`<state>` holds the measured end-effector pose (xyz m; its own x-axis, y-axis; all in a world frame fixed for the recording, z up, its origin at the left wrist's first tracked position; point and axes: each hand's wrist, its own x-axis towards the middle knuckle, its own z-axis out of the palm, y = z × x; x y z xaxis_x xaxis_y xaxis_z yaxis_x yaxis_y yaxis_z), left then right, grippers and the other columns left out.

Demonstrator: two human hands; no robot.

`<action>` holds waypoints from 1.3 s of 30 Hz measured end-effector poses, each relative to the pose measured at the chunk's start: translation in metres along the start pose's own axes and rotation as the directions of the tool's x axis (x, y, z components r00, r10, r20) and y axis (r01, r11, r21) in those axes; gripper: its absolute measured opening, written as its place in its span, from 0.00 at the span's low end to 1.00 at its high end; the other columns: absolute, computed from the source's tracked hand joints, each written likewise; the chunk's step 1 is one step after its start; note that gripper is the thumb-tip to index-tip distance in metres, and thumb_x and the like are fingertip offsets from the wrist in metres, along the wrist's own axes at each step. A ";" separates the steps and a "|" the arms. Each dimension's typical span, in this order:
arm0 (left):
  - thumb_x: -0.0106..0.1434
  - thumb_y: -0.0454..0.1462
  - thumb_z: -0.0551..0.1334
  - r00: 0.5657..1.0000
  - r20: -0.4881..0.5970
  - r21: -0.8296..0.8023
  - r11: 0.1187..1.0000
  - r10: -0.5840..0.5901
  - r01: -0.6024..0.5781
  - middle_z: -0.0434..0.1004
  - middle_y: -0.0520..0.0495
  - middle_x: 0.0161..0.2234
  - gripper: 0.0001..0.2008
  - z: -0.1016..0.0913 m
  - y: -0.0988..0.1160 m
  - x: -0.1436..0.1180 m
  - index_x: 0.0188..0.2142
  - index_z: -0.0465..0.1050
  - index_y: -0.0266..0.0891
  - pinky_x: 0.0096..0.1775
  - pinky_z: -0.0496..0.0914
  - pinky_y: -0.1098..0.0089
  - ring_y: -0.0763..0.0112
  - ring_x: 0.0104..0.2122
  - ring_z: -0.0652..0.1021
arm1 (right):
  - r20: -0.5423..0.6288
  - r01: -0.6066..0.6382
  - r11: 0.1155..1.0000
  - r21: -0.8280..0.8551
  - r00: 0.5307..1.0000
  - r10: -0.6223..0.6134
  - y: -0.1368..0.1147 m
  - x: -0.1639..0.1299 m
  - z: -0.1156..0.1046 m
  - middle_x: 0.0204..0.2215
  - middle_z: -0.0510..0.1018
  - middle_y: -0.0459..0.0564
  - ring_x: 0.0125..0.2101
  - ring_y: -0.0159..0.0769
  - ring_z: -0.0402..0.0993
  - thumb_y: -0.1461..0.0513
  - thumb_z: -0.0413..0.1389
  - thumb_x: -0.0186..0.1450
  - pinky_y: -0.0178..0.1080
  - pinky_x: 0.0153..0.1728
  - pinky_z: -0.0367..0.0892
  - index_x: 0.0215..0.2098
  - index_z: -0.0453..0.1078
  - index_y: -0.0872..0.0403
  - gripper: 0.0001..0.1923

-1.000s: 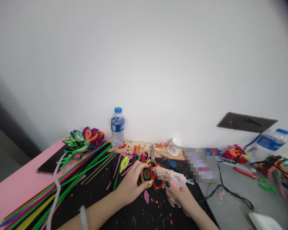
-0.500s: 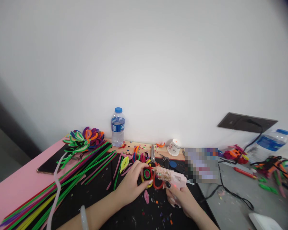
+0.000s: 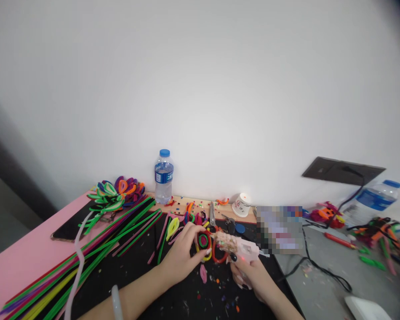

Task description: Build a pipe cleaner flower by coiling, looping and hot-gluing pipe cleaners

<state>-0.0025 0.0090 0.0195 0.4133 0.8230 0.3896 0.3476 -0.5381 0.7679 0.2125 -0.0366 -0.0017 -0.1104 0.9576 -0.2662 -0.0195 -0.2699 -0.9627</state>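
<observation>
My left hand (image 3: 182, 255) pinches a small coil of pipe cleaners (image 3: 204, 241), red outside, green and black inside, with a yellow loop below it, held just over the black mat (image 3: 146, 275). My right hand (image 3: 253, 275) grips a pink glue gun (image 3: 242, 249). Its nozzle points left and meets the right side of the coil. A red loop hangs under the gun's barrel.
Long green, pink, yellow and purple pipe cleaners (image 3: 86, 262) fan out at left beside a finished flower (image 3: 115, 195) and a dark phone (image 3: 70, 229). A water bottle (image 3: 163, 176), scissors (image 3: 212, 215), a paper cup (image 3: 242, 205) and keys stand behind. A black cable (image 3: 313, 266) crosses the grey table at right.
My left hand has turned the coil slightly and lifted it a touch against the glue gun's nozzle. The right hand and gun have barely shifted.
</observation>
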 end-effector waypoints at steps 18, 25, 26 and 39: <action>0.59 0.33 0.58 1.000 0.006 0.026 0.999 -0.023 0.023 0.64 0.47 0.37 0.13 -0.005 0.006 0.001 0.44 0.62 0.40 0.40 0.66 0.66 0.67 0.36 0.69 | 0.004 0.006 1.000 -0.030 1.000 -0.006 0.002 0.000 -0.003 0.11 0.56 0.37 0.11 0.21 0.48 0.42 0.56 0.52 0.29 0.12 0.44 0.23 0.56 0.54 0.25; 0.58 0.32 0.58 0.995 -0.095 0.093 0.995 -0.013 0.022 0.65 0.47 0.38 0.14 0.003 -0.010 0.001 0.44 0.62 0.42 0.40 0.66 0.66 0.66 0.36 0.69 | 0.023 0.001 1.000 -0.009 1.000 -0.001 -0.003 0.000 -0.007 0.11 0.57 0.36 0.11 0.21 0.48 0.42 0.57 0.52 0.27 0.11 0.48 0.28 0.57 0.54 0.25; 0.58 0.32 0.58 0.995 -0.103 0.099 0.995 -0.014 0.024 0.65 0.47 0.38 0.14 0.003 -0.011 0.002 0.44 0.62 0.42 0.39 0.66 0.66 0.66 0.35 0.69 | 0.017 0.019 1.000 0.016 1.000 -0.019 -0.003 0.001 -0.008 0.12 0.57 0.35 0.11 0.21 0.49 0.43 0.57 0.52 0.28 0.11 0.49 0.29 0.58 0.54 0.25; 0.58 0.32 0.58 0.993 -0.113 0.093 0.995 -0.029 0.040 0.63 0.48 0.35 0.15 0.004 -0.013 0.002 0.45 0.61 0.42 0.37 0.66 0.66 0.67 0.33 0.68 | -0.422 0.316 0.896 -0.311 0.799 -0.428 -0.031 -0.001 -0.043 0.16 0.62 0.41 0.16 0.28 0.57 0.50 0.54 0.57 0.32 0.17 0.53 0.35 0.65 0.57 0.19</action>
<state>-0.0030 0.0168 0.0088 0.3049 0.8537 0.4221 0.4403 -0.5193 0.7324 0.2558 -0.0248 0.0265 0.3400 0.9233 0.1789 0.2567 0.0919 -0.9621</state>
